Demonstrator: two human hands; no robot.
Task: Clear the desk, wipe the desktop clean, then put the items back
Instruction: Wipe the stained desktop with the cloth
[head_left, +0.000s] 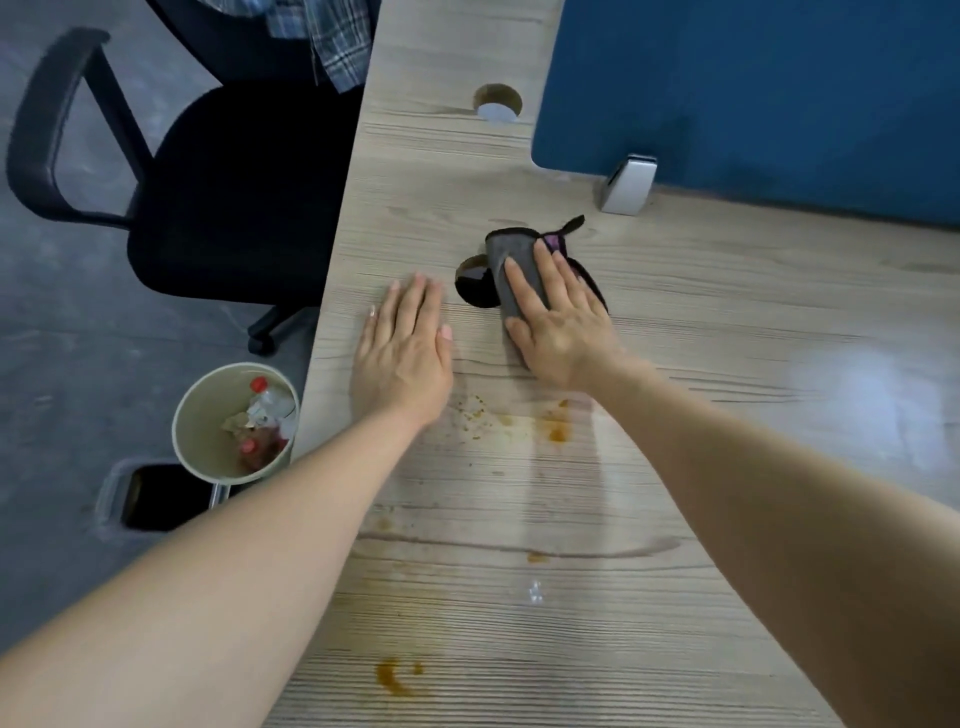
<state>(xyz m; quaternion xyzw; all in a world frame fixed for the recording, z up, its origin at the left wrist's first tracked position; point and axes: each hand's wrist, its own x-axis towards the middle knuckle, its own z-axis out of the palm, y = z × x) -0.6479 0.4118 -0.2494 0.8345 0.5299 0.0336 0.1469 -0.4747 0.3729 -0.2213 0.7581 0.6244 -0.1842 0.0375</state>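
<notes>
Desk wipe: both hands flat on the desktop (701, 312).
Right hand (558, 317), fingers straight and together, presses a folded grey cloth (511, 270) beneath its fingertips, beside a round cable hole (470, 283). Left hand (405, 348) lies palm-down, fingers extended, holding nothing. Orange stains (556, 428) sit behind both wrists.

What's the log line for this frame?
phase: wiping | right hand: flat, pressing grey cloth | left hand: flat on wood-grain desktop | orange stains: unwiped
</notes>
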